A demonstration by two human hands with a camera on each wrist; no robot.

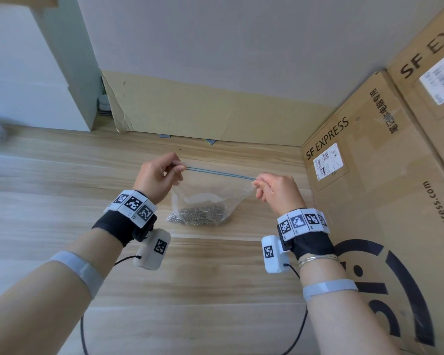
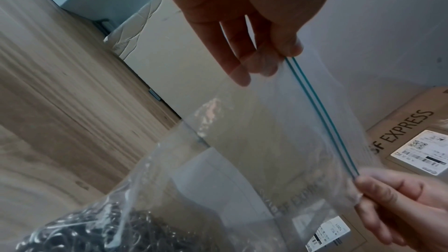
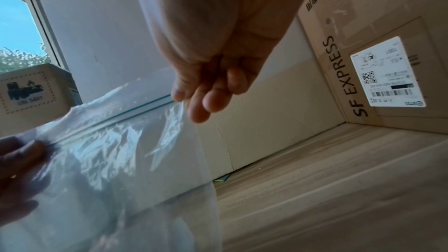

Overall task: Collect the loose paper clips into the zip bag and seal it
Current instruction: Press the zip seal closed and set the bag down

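A clear zip bag (image 1: 210,193) hangs between my two hands over the wooden table (image 1: 62,201), its bottom resting on the wood. A heap of silver paper clips (image 1: 199,216) fills the bag's lower part. My left hand (image 1: 162,172) pinches the left end of the blue zip strip (image 1: 219,173), and my right hand (image 1: 269,187) pinches the right end. The strip is pulled taut, its two blue lines (image 2: 322,118) lying close together. In the right wrist view my fingers (image 3: 201,106) pinch the bag's top corner (image 3: 169,110). I see no loose clips on the table.
Large SF Express cardboard boxes (image 1: 385,190) stand close on the right. A flat cardboard sheet (image 1: 210,114) leans against the wall behind the table. A white cabinet (image 1: 31,73) stands at the far left. Cables hang from both wrist cameras.
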